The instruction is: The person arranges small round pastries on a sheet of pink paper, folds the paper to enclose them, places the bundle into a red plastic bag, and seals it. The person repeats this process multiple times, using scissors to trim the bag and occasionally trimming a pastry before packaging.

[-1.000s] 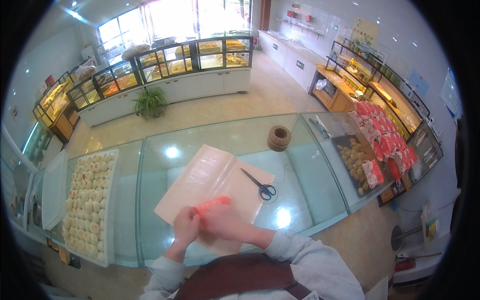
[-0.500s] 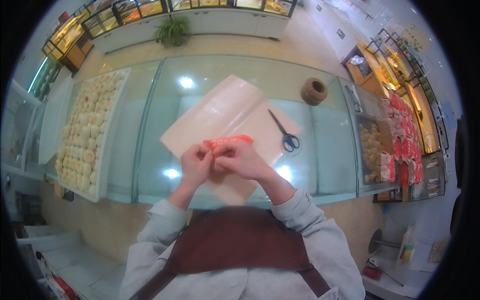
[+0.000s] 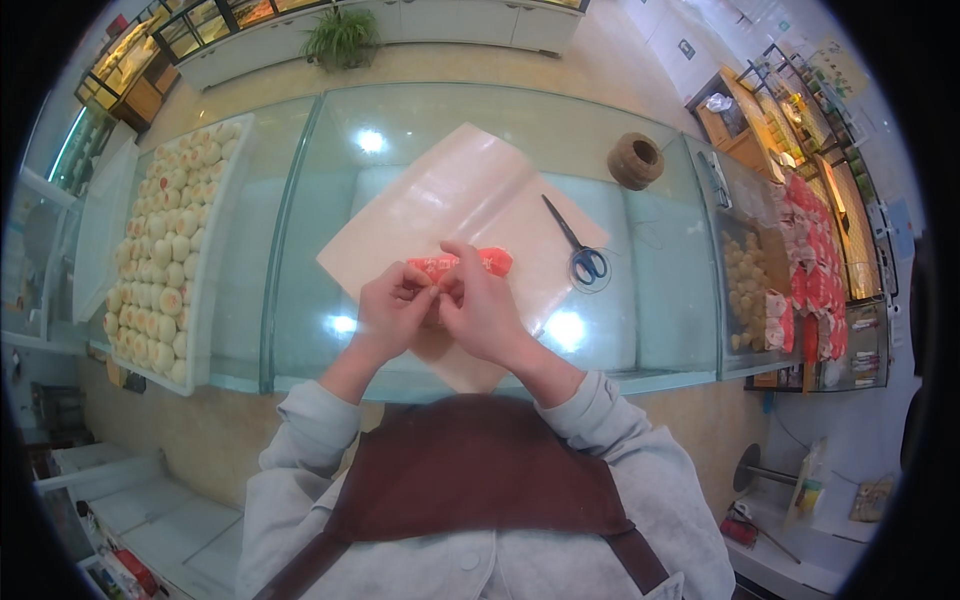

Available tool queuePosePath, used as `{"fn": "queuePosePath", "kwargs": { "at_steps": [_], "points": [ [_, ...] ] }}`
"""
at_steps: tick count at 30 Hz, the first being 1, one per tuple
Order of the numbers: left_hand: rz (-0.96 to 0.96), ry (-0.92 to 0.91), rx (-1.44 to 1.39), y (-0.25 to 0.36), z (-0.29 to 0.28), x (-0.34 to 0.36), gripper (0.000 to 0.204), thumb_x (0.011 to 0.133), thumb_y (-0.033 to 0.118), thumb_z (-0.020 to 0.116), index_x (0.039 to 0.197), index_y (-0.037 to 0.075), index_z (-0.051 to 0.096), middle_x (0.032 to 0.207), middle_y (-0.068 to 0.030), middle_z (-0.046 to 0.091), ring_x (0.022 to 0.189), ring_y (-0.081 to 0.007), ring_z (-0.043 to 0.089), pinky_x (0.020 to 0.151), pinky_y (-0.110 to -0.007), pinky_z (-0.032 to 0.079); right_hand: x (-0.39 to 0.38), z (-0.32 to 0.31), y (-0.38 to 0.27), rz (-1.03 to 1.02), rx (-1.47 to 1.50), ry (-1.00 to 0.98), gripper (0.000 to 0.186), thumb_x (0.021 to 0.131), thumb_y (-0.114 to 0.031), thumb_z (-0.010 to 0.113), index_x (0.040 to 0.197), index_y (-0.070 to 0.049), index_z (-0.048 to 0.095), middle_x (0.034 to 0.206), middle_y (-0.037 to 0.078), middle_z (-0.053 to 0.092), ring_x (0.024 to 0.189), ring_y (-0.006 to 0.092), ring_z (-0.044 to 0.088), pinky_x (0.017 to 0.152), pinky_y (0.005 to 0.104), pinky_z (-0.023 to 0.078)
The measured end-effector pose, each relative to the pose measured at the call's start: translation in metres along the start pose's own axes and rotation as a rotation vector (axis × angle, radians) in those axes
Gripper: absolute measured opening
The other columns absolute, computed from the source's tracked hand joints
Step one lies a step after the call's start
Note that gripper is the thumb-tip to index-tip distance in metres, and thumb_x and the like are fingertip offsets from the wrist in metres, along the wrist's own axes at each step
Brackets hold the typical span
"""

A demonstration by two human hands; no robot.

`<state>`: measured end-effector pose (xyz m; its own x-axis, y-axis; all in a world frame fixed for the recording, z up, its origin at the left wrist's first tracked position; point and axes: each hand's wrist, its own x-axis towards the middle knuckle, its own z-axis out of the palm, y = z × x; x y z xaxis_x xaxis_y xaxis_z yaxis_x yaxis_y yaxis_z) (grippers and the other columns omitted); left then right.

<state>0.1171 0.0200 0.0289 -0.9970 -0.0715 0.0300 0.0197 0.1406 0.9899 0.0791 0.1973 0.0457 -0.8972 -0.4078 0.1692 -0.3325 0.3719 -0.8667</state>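
Note:
My left hand (image 3: pixel 398 315) and my right hand (image 3: pixel 475 310) pinch at the near side of a red printed packet (image 3: pixel 491 261), with my right index finger lifted over it. The packet is on large pale pink glossy paper (image 3: pixel 400 220) atop a glass counter (image 3: pixel 660 345); its underside is hidden by my hands. Right of my hands, scissors (image 3: pixel 588 264) with blue handles and dark blades lie on the paper, thin string looped beside them. A brown roll of twine (image 3: pixel 634 175) rests on the glass at the back right.
A white tray (image 3: pixel 210 310) of white red-marked buns stands left, beside a white lid (image 3: pixel 110 230). At right are a tray of small tan pastries (image 3: pixel 745 300), stacked red-and-white packets (image 3: pixel 805 250) and wooden shelving (image 3: pixel 730 115). Beyond the counter stand a plant (image 3: pixel 340 35) and display cases (image 3: pixel 440 22).
The view has tilted downward, so the counter appears higher in the picture. Both hands stay at the red packet; my right index finger has risen and my fingertips have shifted slightly.

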Motion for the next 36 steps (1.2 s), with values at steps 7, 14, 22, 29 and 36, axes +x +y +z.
{"fn": "queuePosePath", "kwargs": {
  "at_steps": [7, 14, 22, 29, 36],
  "points": [
    [0.659, 0.125, 0.548, -0.010, 0.007, 0.000, 0.011, 0.089, -0.003, 0.075, 0.099, 0.001, 0.074, 0.097, -0.0115, 0.074, 0.084, -0.0281, 0.073, 0.072, -0.036, 0.059, -0.016, 0.018, 0.006, -0.162, -0.216, 0.263, 0.020, 0.092, -0.008, 0.072, 0.109, -0.007, 0.062, 0.087, 0.009, 0.071, 0.080, 0.0326, 0.072, 0.067, 0.0456, 0.056],
    [0.274, -0.128, 0.387, 0.007, -0.008, 0.012, 0.004, 0.095, 0.001, 0.072, 0.097, 0.005, 0.072, 0.089, -0.0050, 0.071, 0.078, -0.0184, 0.065, 0.067, -0.032, 0.052, -0.017, 0.020, 0.019, -0.385, -0.283, 0.431, 0.016, 0.088, -0.006, 0.077, 0.100, -0.008, 0.067, 0.083, 0.008, 0.068, 0.075, 0.0287, 0.069, 0.065, 0.0442, 0.055],
    [-0.515, -0.471, -0.118, 0.018, -0.029, 0.037, 0.008, 0.103, 0.006, 0.066, 0.096, 0.006, 0.070, 0.086, 0.0026, 0.066, 0.075, -0.0051, 0.057, 0.065, -0.022, 0.044, -0.019, 0.014, 0.015, -0.498, -0.319, 0.339, 0.015, 0.081, -0.004, 0.080, 0.094, -0.008, 0.072, 0.087, 0.007, 0.070, 0.076, 0.0272, 0.069, 0.064, 0.0406, 0.056],
    [-0.394, -0.471, -0.120, 0.011, -0.033, 0.031, 0.007, 0.101, -0.001, 0.065, 0.103, 0.000, 0.071, 0.089, -0.0040, 0.073, 0.080, -0.0103, 0.068, 0.070, -0.028, 0.055, -0.021, 0.022, 0.022, -0.502, -0.462, 0.314, 0.013, 0.076, -0.011, 0.072, 0.080, -0.010, 0.060, 0.081, 0.009, 0.059, 0.073, 0.0282, 0.060, 0.064, 0.0438, 0.049],
    [-0.035, -0.064, 0.278, -0.012, -0.029, 0.023, 0.012, 0.100, -0.002, 0.065, 0.112, -0.002, 0.069, 0.097, -0.0103, 0.074, 0.084, -0.0163, 0.070, 0.075, -0.031, 0.057, -0.030, -0.003, 0.007, -0.304, -0.519, 0.143, 0.021, 0.082, -0.020, 0.075, 0.092, -0.004, 0.066, 0.094, 0.013, 0.064, 0.091, 0.0350, 0.064, 0.083, 0.0494, 0.052]
  ]
}}
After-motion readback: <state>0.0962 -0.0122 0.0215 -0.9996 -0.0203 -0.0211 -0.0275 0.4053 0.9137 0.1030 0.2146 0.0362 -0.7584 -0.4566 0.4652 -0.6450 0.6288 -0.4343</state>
